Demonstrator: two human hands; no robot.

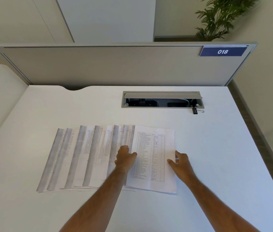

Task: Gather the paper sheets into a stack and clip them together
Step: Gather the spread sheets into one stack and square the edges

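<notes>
Near edge: bare white desk (31, 211) on both sides of the two forearms, plenty of open room here.
Left hand (125, 158): lying on the fanned sheets, fingers curled under, thumb out onto the left edge of the top sheet. Whether it pinches any paper, I cannot tell.
Right hand (181, 162): at the right edge of the top sheet, fingers loosely spread, thumb lying on the page, the other fingers at the paper's edge. A true grip? Cannot tell.
Top sheet (152, 158): a printed table facing up, sitting at the right end of the spread, framed between both hands.
Paper sheets (82, 158): fanned out to the left, overlapping like cards, near edges ragged and uneven, all flat on the desk at its middle.
Open room: wide clear desk right of the sheets, and a clear band on the far side of them too.
Binder clip (196, 111): black, lying far right, well apart from the papers, just beside the near right corner of the cable tray.
Cable tray (162, 99): recessed in the far desk, lid tipped open, dark inside.
Partition (98, 66): grey panel along the far edge, blue tag (222, 51) reading 018.
Room: pale walls beyond, a leafy plant (219, 17) far right.
</notes>
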